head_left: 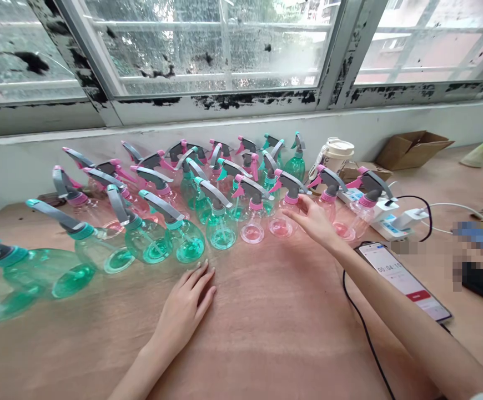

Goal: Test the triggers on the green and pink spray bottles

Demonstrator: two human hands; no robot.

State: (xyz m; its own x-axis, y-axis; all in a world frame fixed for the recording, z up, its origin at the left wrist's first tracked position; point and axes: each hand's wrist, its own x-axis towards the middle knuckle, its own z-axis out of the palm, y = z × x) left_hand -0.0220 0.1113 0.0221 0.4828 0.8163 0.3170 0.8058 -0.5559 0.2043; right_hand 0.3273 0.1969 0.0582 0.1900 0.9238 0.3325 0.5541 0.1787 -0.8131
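Note:
My left hand lies flat on the wooden table, fingers stretched out and holding nothing. Its fingertips are close to the base of a green spray bottle. My right hand has thumb and fingers around the upper body of a pink spray bottle, just under its pink collar; some fingertips are hidden behind it. That bottle stands upright on the table between another pink spray bottle on its left and a further pink one on its right. All have grey trigger heads.
Several more green and pink spray bottles crowd the left and back, up to the wall under the window. A paper cup, an open cardboard box, power strips, a phone and a black cable are at the right.

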